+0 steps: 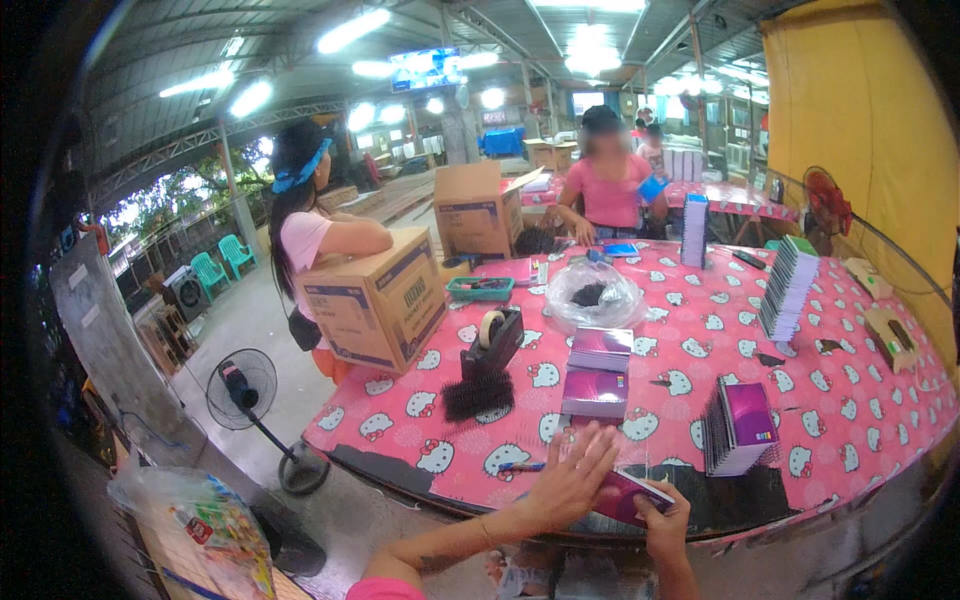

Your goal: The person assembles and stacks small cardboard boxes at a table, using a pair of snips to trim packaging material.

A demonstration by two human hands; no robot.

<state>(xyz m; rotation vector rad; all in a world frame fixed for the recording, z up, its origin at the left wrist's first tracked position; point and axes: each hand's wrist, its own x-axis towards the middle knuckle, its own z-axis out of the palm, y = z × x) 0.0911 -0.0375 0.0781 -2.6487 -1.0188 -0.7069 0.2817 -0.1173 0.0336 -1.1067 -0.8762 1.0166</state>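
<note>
A purple-covered notebook (628, 497) is at the table's near edge, gripped at its right end by my right hand (666, 516), thumb on top. My left hand (572, 472) reaches over its left part with fingers stretched out and palm down. Beside that hand's outer edge a thin blue pen-like thing (520, 466) pokes out; whether the hand holds it is hidden. Just beyond are two short stacks of purple notebooks (596, 392). Right of my hands stands a row of spiral-bound purple notebooks (742, 425).
On the pink patterned table (680, 340) are black wire coils (478, 396), a tape dispenser (492, 342), a plastic bag (597, 297), a green tray (480, 289) and a tall notebook stack (790, 288). A carton (378, 298) stands at left by one person; another works opposite.
</note>
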